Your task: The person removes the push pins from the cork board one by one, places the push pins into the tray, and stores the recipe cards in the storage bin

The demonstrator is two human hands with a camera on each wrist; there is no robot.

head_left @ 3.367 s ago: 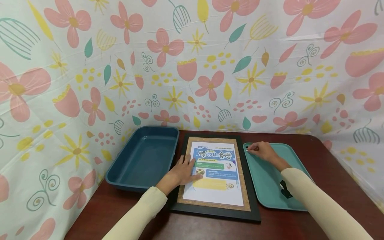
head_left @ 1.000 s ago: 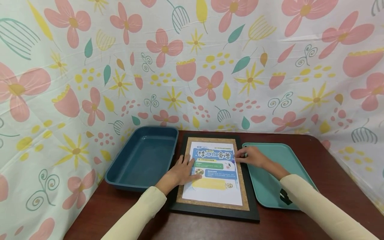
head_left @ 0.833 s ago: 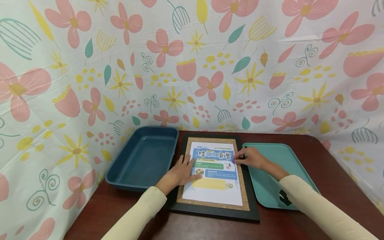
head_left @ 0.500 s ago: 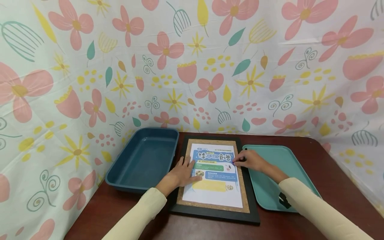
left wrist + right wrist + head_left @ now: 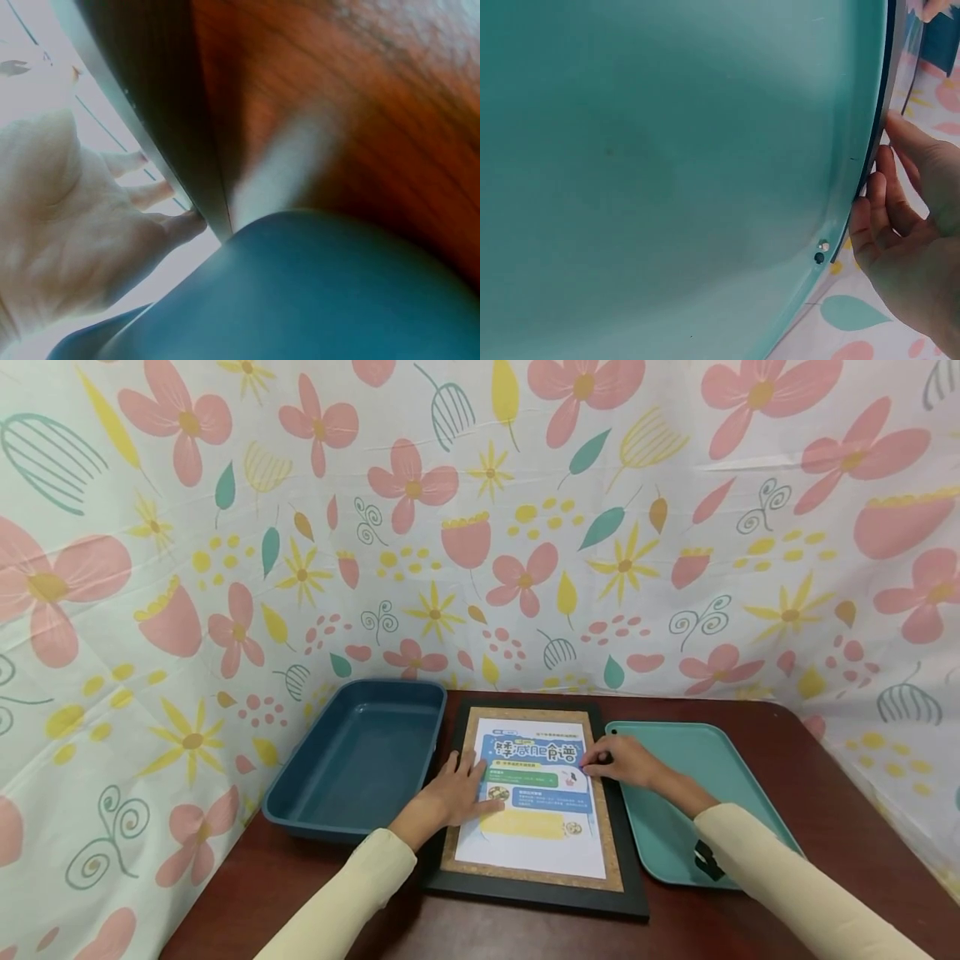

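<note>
Sheet [image 5: 536,802]: flat on my corkboard [image 5: 606,839].
Right grip [image 5: 624,760]: pinching something tiny, seemingly a pin [image 5: 582,767], at its right edge.
Left grip [image 5: 448,792]: spread on its left edge.
Risk: lifting my left grip early could skew it.

Right hand [image 5: 628,762] now over from the teal tray [image 5: 693,777] to the paper [image 5: 528,853], apparently at its right edge.

Pink flowers with yellow and teal motifs pattern the white curtain [image 5: 480,568] up top. Lower left, the basin [image 5: 367,760] is dark blue; lower centre, a black board frame [image 5: 540,903] borders speckled tan cork [image 5: 606,835] and a white-blue-green-yellow sheet [image 5: 536,802]; lower right, the tray [image 5: 660,831] is teal; bottom, 2 cream sleeves [image 5: 352,885].
</note>
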